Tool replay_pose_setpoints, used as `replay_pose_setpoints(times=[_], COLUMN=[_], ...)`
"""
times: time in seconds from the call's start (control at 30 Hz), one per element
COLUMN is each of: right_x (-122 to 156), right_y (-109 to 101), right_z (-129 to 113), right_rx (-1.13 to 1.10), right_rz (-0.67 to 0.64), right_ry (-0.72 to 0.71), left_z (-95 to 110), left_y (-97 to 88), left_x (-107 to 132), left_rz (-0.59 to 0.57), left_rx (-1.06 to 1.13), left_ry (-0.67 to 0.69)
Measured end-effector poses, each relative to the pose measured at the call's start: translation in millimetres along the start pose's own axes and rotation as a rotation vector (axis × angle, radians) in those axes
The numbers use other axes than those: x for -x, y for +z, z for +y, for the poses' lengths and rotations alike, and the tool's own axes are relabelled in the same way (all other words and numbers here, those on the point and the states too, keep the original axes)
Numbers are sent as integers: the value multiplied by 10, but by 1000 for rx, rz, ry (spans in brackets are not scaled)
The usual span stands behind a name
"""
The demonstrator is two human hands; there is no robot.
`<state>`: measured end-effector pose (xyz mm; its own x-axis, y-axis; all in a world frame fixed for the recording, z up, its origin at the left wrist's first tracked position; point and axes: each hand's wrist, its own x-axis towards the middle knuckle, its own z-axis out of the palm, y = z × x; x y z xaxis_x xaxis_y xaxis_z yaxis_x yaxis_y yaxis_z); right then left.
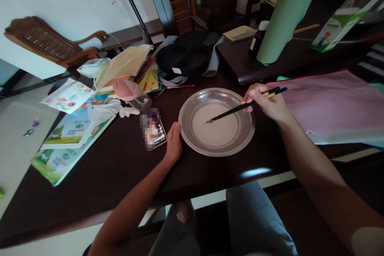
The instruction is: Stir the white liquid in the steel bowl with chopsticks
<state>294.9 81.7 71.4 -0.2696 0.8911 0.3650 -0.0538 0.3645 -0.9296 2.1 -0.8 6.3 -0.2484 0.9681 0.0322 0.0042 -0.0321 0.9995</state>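
Note:
A round metal basin (216,153) stands on the dark table, with a milky white liquid (216,132) in it. At its left rim is my left hand (174,142), fingers together and closed against the edge; the undersides of those fingers are hidden. Over the right rim, my right hand (265,102) grips a pair of black chopsticks (232,110) with gold bands near the top. The chopsticks slant down to the left, and their tips meet the liquid near the middle of the basin.
Left of the basin lies a lit phone (154,132), partly blurred. Beyond it are a pink-lidded cup (129,90), crumpled tissue (129,111) and books (69,144). A black bag (184,54) sits behind. To the right are a pink folder (318,108) and a green cylinder (288,20).

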Motion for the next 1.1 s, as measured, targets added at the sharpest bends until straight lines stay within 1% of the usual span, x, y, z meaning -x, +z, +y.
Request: replay_pose_setpoints(times=[0.1,0.17,0.23,0.33,0.4,0.43,0.5,0.57,0.6,0.63,0.67,0.77,0.8,0.83,0.87,0.93,1.0,1.03,1.07,1.1], right_x=[-30,-33,-19,8,7,-1,-22,-38,-39,-34,-25,6,11,10,4,-17,-34,-37,-34,-27], right_y=[-55,-81,-72,-19,0,-4,-38,-82,-99,-106,-104,-60,-44,-34,-32,-49,-75,-83,-84,-78], right_z=[4,16,27,24,13,7,0,2,6,10,15,24,24,22,18,10,5,5,7,10], right_rx=[-33,-97,-136,-93,-18,9,23,-19,-50,-78,-96,-89,-63,-35,-12,-2,-45,-74,-97,-109], right_rz=[149,166,89,-57,-65,-37,61,149,164,152,113,-53,-82,-84,-61,38,141,162,151,113], right_ry=[-60,-66,-30,30,16,-5,-49,-70,-66,-54,-33,31,36,29,14,-28,-56,-61,-54,-38], left_z=[31,41,37,17,4,-2,-10,-16,-19,-21,-23,-27,-27,-27,-27,-21,-10,-2,5,11], left_y=[14,18,15,3,-4,-7,-9,-11,-13,-15,-17,-22,-22,-21,-20,-15,-10,-8,-7,-7], left_x=[3,3,0,-6,-7,-7,-6,-6,-6,-7,-8,-10,-10,-10,-10,-9,-7,-6,-5,-5], left_rz=[6,11,9,10,4,-1,-8,-4,-3,-2,-3,-5,-6,-8,-10,-11,-8,-5,-1,4], left_rx=[7,-4,-25,-39,-34,-25,-13,-12,-14,-20,-25,-23,-16,-9,-1,8,2,-9,-24,-38], left_ry=[-8,-6,2,18,18,15,5,2,2,4,5,10,12,11,9,3,7,15,23,31])
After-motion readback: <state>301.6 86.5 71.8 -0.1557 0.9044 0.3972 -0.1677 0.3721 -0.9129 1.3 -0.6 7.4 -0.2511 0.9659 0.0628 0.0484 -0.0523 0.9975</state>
